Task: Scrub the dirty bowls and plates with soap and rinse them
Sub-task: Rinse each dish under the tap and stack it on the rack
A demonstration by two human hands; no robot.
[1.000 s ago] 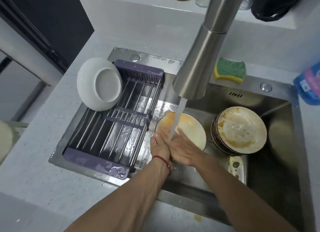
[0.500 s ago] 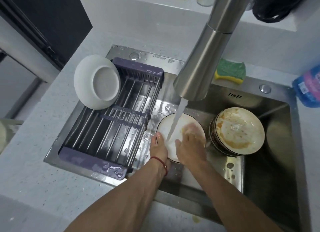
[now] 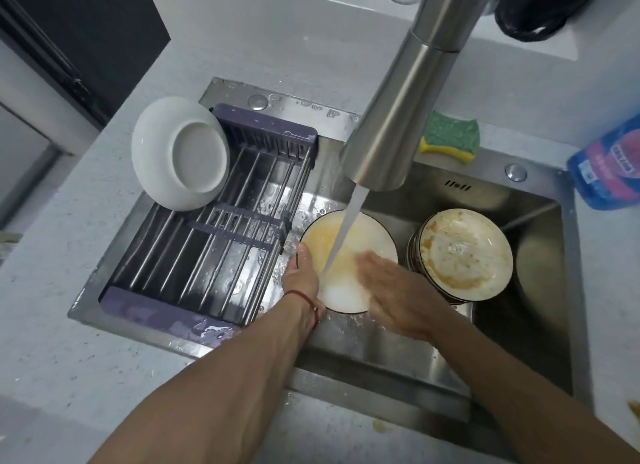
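White with yellow grease, the plate (image 3: 348, 256) lies under the tap's stream (image 3: 343, 235). The left hand (image 3: 302, 273) grips its near-left rim; the right hand (image 3: 398, 297), fingers flat, rubs its face. It looks like a pre-rinse step. Beyond the right hand wait the dirty stack (image 3: 462, 252) and, further, the sponge (image 3: 450, 136), probably needed next with soap.

Soft even light, wide-angle edge distortion, slight blur
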